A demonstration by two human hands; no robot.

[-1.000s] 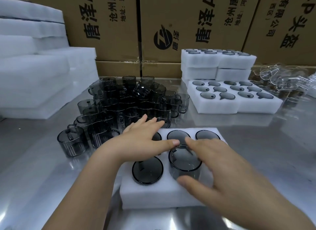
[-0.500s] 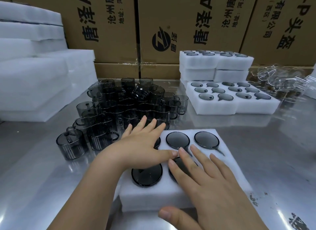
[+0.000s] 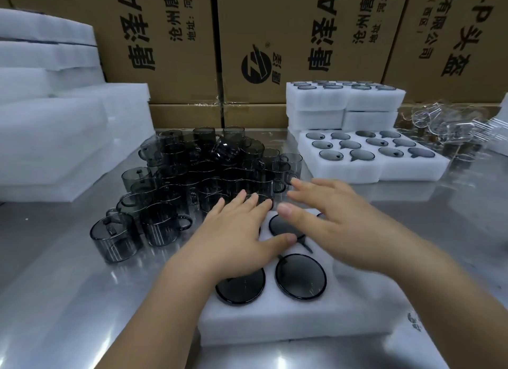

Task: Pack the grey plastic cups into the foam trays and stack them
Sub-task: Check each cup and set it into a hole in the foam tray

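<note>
Covered the foam tray point(image 3: 288, 322) with open hands
Laid left hand point(image 3: 236, 239) flat on seated grey cups point(image 3: 301, 275), spread right hand point(image 3: 338, 220) beside it — found loose cups point(image 3: 192, 176) piled just beyond the fingertips.

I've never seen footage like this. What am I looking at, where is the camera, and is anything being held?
There is no machine here: these are a person's two bare hands, filmed by one wide-angle camera worn on the head, looking forward and down. The left hand lies flat on a white foam tray on a shiny metal table; the right hand is spread open over the same tray. Neither holds anything. Grey cups sit sunk in the tray's round holes. Behind the hands stands a crowd of loose grey cups waiting to be packed. At the back right are filled trays, some stacked. Plain foam blocks are piled at the left, clear cups lie at far right, and cardboard boxes form the backdrop.
</note>
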